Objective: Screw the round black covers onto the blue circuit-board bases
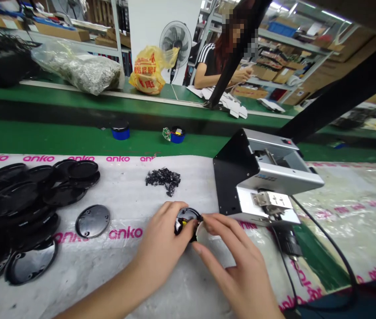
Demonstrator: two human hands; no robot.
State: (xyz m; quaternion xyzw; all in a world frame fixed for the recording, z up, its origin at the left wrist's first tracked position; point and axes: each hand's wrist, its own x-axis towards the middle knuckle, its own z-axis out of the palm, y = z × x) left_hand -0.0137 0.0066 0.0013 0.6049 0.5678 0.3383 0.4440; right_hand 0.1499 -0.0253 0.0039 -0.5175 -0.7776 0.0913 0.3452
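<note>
My left hand (161, 241) grips a small round black part (185, 217) with a yellow spot inside, holding it just above the white sheet. My right hand (232, 252) pinches at the right edge of that same part with thumb and forefinger; whatever tiny piece is between those fingers is too small to see. A small heap of tiny black pieces (163, 179) lies on the sheet just beyond my hands. One black round lid (92, 220) lies alone to the left.
A pile of black round lids (18, 208) covers the left of the white "anko" sheet (124, 266). A silver and black machine (261, 177) with a cable stands at right. Two blue round units (120, 130) sit on the green belt. A person sits at the far bench.
</note>
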